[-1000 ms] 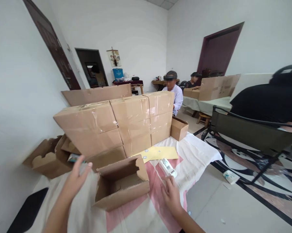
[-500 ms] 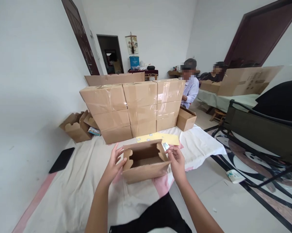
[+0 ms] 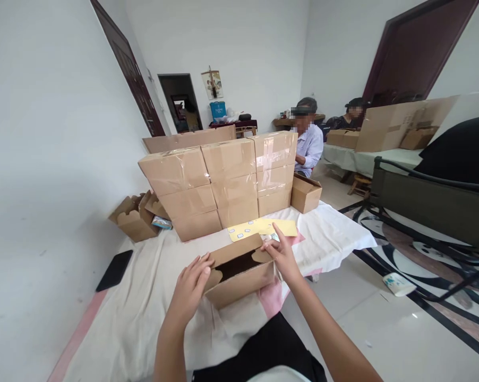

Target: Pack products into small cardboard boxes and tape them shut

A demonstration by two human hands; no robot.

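Note:
A small brown cardboard box (image 3: 239, 278) lies on the cloth-covered table (image 3: 144, 302) in front of me, its lid partly folded down over the dark opening. My left hand (image 3: 191, 286) presses on the box's left end with fingers curled against the side flap. My right hand (image 3: 281, 257) rests on the right end, fingers pushing the right flap and lid, index finger raised. Just behind the box lies a yellow sheet (image 3: 263, 228) with small stickers.
A wall of taped cardboard boxes (image 3: 219, 183) stands behind the sheet. Open boxes (image 3: 134, 220) sit at the left and another open box (image 3: 305, 193) at the right. A black phone (image 3: 114, 270) lies at the left. Two people sit beyond. A folding chair (image 3: 430, 207) stands right.
The box's lid has come down over the opening. Both hands moved onto the box's ends; the small white item the right hand held is no longer seen. The view shifted slightly.

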